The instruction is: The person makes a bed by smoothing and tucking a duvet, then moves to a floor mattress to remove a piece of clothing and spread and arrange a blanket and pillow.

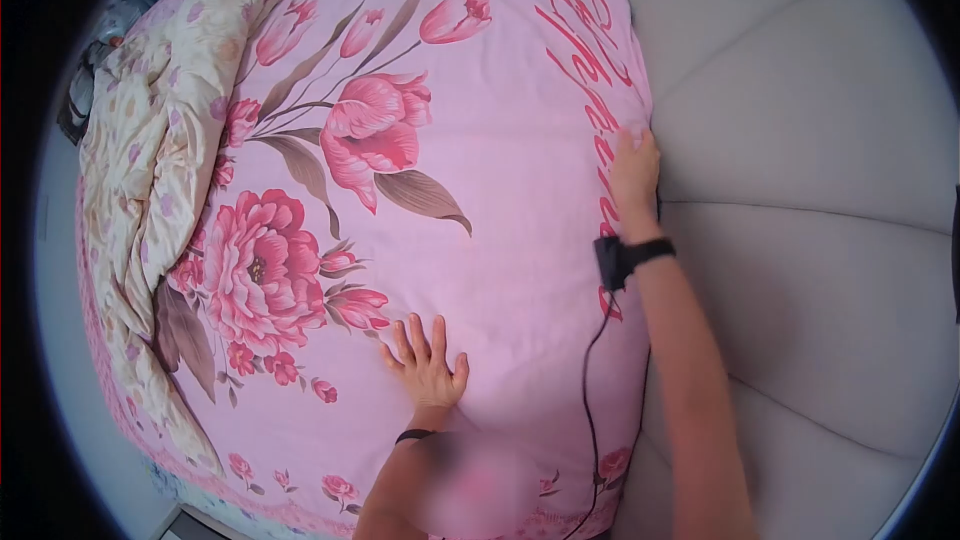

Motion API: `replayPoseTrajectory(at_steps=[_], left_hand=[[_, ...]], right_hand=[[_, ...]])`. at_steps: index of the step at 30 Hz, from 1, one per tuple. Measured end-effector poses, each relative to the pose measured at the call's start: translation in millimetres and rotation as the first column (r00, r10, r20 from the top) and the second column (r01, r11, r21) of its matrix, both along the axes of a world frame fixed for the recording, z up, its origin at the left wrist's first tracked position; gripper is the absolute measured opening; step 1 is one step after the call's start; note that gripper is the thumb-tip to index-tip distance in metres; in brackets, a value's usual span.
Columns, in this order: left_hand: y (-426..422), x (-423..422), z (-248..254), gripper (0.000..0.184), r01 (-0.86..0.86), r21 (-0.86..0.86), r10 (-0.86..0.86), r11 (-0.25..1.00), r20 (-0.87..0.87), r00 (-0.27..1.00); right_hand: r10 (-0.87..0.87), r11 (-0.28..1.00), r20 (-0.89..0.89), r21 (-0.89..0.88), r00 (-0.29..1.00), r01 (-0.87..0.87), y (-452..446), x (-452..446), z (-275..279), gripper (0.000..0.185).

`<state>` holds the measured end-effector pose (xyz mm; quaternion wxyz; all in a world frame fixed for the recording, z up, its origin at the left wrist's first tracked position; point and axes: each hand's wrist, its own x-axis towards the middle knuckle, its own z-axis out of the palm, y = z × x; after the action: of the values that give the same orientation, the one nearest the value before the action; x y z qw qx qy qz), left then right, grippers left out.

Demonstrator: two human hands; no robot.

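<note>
A pink bed sheet (500,190) printed with large tulips, a peony and red script lettering covers the bed. My left hand (425,372) lies flat on it with fingers spread, just below the printed rosebuds. At the sheet's edge beside the grey padded headboard (790,140), my right hand (636,175) has its fingers curled over the pink fabric. Its fingertips are partly hidden in the gap by the headboard. The sheet looks mostly smooth, with faint creases near the middle.
A cream quilt (165,120) with purple flowers is bunched along the far left side. A black box on a wristband (612,262) sits at my right wrist, its cable (586,390) running down over the sheet. Dark items (80,90) lie beyond the quilt. A blurred patch covers the bottom middle.
</note>
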<state>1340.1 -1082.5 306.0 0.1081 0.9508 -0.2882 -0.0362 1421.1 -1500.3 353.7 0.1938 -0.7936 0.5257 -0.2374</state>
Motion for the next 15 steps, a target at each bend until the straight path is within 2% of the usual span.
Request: replayPoseTrajectory(at_steps=[1, 2, 4, 10, 13, 15], left_hand=[[0, -1, 1, 0.067, -0.002, 0.002, 0.002, 1.0, -0.004, 1.0], [-1, -1, 1, 0.067, 0.001, 0.003, -0.001, 1.0, -0.009, 1.0], [-2, -2, 1, 0.067, 0.002, -0.004, -0.002, 1.0, 0.003, 1.0], [-1, -1, 1, 0.067, 0.01, 0.006, -0.01, 1.0, 0.037, 0.999], [-1, -1, 1, 0.067, 0.006, 0.004, -0.006, 1.0, 0.049, 0.999], [-2, -4, -1, 0.066, 0.001, -0.011, -0.001, 1.0, 0.055, 0.998]], right_hand=[[0.195, 0.973, 0.134, -0.153, 0.972, -0.174, 24, 0, 16, 0.044], [0.393, 0.894, 0.231, -0.323, 0.89, -0.311, 43, 2, 29, 0.043], [0.606, 0.791, 0.252, -0.093, 0.754, -0.605, 66, 11, 39, 0.042], [0.594, 0.805, 0.038, -0.014, 0.804, -0.594, 65, 26, 19, 0.029], [0.622, 0.781, 0.025, -0.097, 0.783, -0.617, 60, 28, 5, 0.019], [0.581, 0.81, 0.0, -0.102, 0.814, -0.578, 59, 33, -1, 0.012]])
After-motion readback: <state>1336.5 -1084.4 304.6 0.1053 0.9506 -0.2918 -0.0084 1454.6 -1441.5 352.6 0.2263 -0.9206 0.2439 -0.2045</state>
